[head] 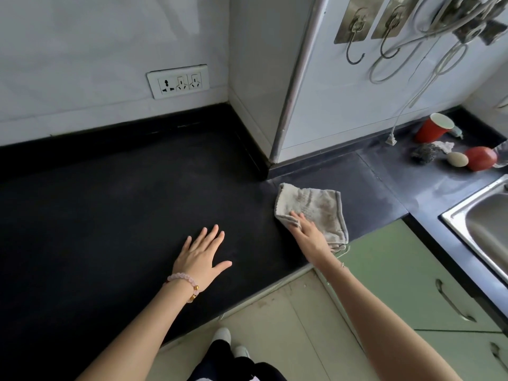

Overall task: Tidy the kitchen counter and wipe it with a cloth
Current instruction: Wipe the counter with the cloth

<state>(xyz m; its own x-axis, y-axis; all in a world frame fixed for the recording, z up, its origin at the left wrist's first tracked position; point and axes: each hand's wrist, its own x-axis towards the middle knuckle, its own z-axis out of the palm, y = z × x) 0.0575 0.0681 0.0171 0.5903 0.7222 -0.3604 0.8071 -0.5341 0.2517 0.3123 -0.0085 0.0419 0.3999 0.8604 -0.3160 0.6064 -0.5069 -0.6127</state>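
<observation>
A worn grey cloth [313, 209] lies spread on the black kitchen counter [115, 204] near its front edge, where the counter turns right toward the sink. My right hand [309, 233] lies on the cloth's near side with fingers straight, pressing it onto the counter. My left hand [202, 255] rests flat on the bare counter to the left, fingers spread, a bead bracelet on the wrist.
At the far right stand a red cup [433, 127], a dark scourer [424, 153], an egg [457, 159] and a red apple [480, 158]. A steel sink [483, 215] is at the right edge. A white plug [391, 140] dangles onto the counter. Wall sockets [178, 81] sit behind.
</observation>
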